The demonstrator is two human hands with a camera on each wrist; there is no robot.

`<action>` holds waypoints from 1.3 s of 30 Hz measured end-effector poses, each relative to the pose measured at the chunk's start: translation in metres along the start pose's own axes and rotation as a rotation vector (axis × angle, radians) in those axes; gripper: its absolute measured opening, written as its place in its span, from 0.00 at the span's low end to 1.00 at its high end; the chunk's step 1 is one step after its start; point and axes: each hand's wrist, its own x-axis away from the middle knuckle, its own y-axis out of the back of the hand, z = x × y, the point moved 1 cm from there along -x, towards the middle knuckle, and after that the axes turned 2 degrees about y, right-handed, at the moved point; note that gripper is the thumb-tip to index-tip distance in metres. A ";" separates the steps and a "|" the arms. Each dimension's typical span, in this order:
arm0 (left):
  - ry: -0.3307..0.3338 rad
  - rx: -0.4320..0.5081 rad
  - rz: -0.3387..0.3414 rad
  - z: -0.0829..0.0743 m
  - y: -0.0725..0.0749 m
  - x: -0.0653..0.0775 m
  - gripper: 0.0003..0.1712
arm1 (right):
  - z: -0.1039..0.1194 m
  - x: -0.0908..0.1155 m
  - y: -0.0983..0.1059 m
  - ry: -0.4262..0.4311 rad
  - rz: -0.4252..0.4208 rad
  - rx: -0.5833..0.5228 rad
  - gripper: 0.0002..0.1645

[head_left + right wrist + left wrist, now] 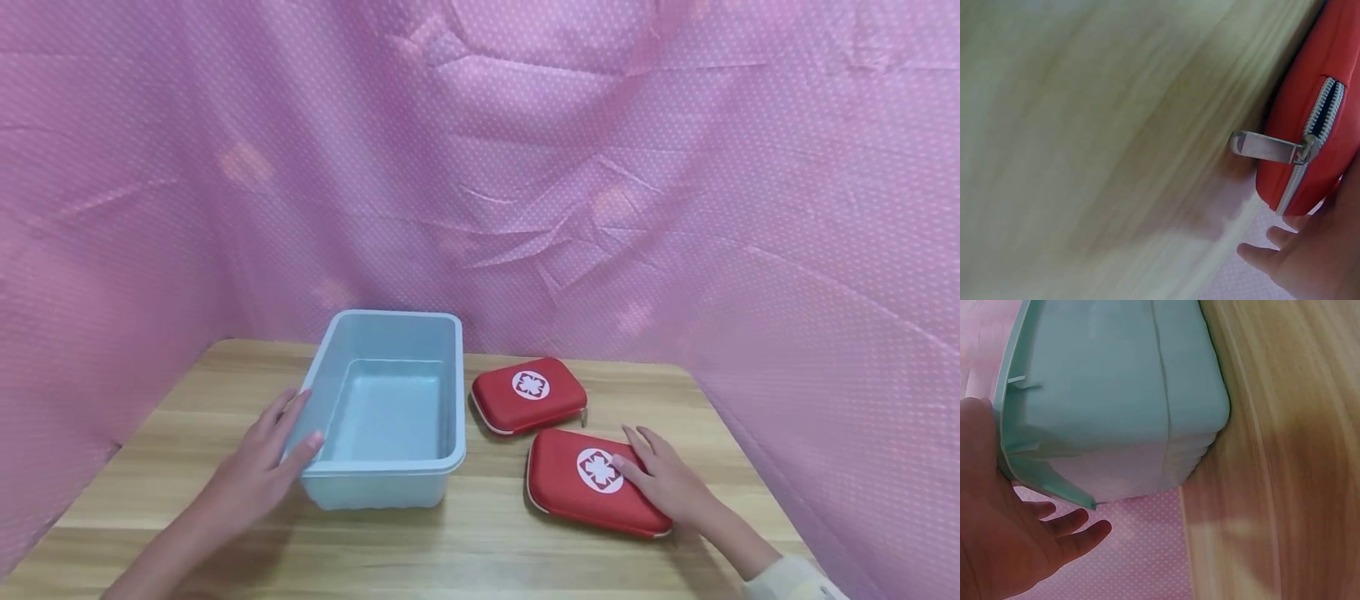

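A light blue plastic bin [382, 487] stands on the table, and its bare inner floor shows. My left hand [262, 454] touches the bin's left rim, thumb over the edge; in the left wrist view the left hand's fingers [1085, 540] reach past the rim, loosely extended. On the right lies a red zippered first-aid case [558, 479] with a white emblem. My right hand [671, 483] rests on its right end, thumb on top near the emblem. The right wrist view shows the metal zipper pull [1266, 147] and the right hand's fingers [1263, 256] stretched beyond the case.
A second red first-aid case [498, 404] lies behind the nearer one, to the right of the bin. The wooden table [480, 550] has its far edge against a pink dotted cloth [525, 167], which also hangs at both sides.
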 end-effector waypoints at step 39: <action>0.051 0.078 -0.003 0.002 -0.007 0.009 0.37 | -0.004 0.010 0.001 -0.170 0.031 -0.353 0.46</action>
